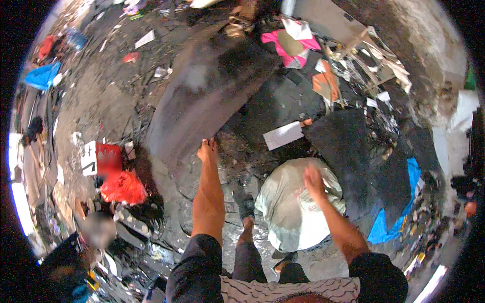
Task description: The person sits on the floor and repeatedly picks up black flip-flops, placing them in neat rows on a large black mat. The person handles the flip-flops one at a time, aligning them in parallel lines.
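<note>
A large, dark grey-brown sheet, smeared by motion, stretches from the middle toward the far side. My left hand is at its near edge with fingers curled, seemingly closed on the sheet. Before me on the ground stands a bulging, pale whitish-green sack. Over its upper right part is my right hand, blurred, its fingers stretched out and nothing seen in them. Whether that hand touches the sack, I cannot tell.
Dark flat sheets lie right of the sack, by a blue sheet. A white rectangular piece lies beyond the sack. At left are a red-and-white box and a red plastic bag. A person is at lower left.
</note>
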Available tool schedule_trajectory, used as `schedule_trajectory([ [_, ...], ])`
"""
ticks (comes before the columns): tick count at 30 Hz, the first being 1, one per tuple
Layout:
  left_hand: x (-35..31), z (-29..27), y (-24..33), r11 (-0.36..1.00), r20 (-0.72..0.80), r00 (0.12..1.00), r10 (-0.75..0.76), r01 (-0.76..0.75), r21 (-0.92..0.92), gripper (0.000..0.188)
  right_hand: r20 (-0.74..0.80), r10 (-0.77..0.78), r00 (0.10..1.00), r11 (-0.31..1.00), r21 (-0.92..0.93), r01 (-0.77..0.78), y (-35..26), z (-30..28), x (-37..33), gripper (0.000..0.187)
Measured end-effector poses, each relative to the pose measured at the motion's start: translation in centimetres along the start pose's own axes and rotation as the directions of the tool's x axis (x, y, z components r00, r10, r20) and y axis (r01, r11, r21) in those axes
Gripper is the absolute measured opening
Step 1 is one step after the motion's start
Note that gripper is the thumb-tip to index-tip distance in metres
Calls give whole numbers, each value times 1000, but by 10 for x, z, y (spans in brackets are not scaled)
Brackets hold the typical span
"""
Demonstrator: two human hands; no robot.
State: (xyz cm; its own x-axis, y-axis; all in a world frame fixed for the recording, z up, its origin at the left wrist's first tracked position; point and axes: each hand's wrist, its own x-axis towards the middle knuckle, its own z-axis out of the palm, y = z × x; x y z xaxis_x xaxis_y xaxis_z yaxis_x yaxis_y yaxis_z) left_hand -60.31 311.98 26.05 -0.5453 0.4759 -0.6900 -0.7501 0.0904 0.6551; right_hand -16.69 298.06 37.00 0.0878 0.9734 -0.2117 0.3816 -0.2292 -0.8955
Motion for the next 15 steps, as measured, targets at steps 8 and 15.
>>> schedule_trajectory([
  [8,-7,-38,-56,960,93,955,-280,276,52,26,-301,693,655,721,267,-640,138,-155,-431,53],
  [15,-112,-161,-93,615,376,787,-488,5,788,26,-625,444,642,539,-386,-749,167,-191,-621,54],
])
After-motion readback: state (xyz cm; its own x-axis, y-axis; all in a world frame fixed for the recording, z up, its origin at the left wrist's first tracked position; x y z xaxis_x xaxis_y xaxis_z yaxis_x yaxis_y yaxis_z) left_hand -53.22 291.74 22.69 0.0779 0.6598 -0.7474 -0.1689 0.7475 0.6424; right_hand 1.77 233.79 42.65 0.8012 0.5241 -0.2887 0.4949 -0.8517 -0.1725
